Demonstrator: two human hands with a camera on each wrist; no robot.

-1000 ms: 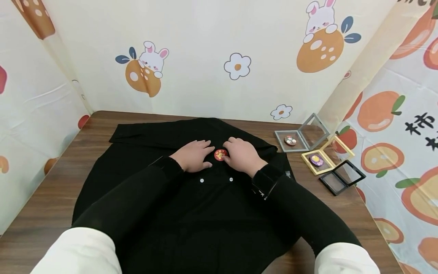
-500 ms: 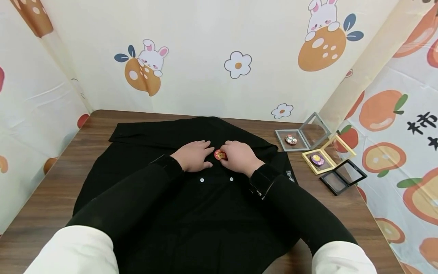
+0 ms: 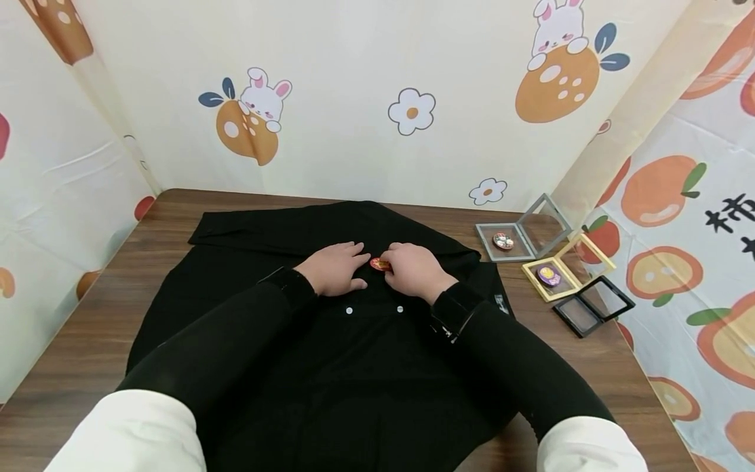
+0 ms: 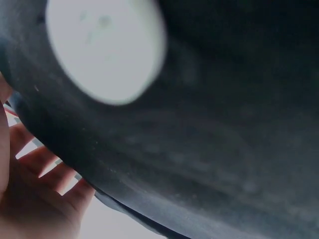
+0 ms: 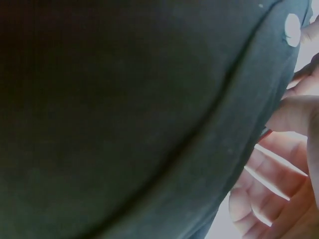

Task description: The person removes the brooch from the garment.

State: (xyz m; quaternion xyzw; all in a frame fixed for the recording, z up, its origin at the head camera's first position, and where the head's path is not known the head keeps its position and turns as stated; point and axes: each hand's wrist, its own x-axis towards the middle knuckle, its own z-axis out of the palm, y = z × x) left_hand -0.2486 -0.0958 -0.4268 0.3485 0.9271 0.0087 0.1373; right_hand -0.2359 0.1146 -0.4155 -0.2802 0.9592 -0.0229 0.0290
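A black shirt (image 3: 354,367) with white buttons (image 3: 349,311) lies spread on the table. A small round red badge (image 3: 377,264) with a gold pattern is on its upper middle; it looks tilted, and its right side is hidden. My right hand (image 3: 417,271) pinches the badge's right edge between thumb and fingers. Left of the badge, my left hand (image 3: 331,270) rests on the cloth with its fingers extended. The left wrist view has dark cloth, a large blurred button (image 4: 107,50) and my left fingers at the lower left. Dark cloth covers most of the right wrist view.
At the right of the brown table (image 3: 88,341) stand three opened clear-panelled cases. The grey case (image 3: 512,259) holds a round badge (image 3: 503,241), the yellow case (image 3: 535,291) a purple badge (image 3: 548,275). Beside them lies a black case (image 3: 571,325). Patterned curtains (image 3: 354,157) surround the table.
My right fingers have drawn in on the red badge, and it has gone from lying flat to tilted. The left hand stays in place on the shirt.
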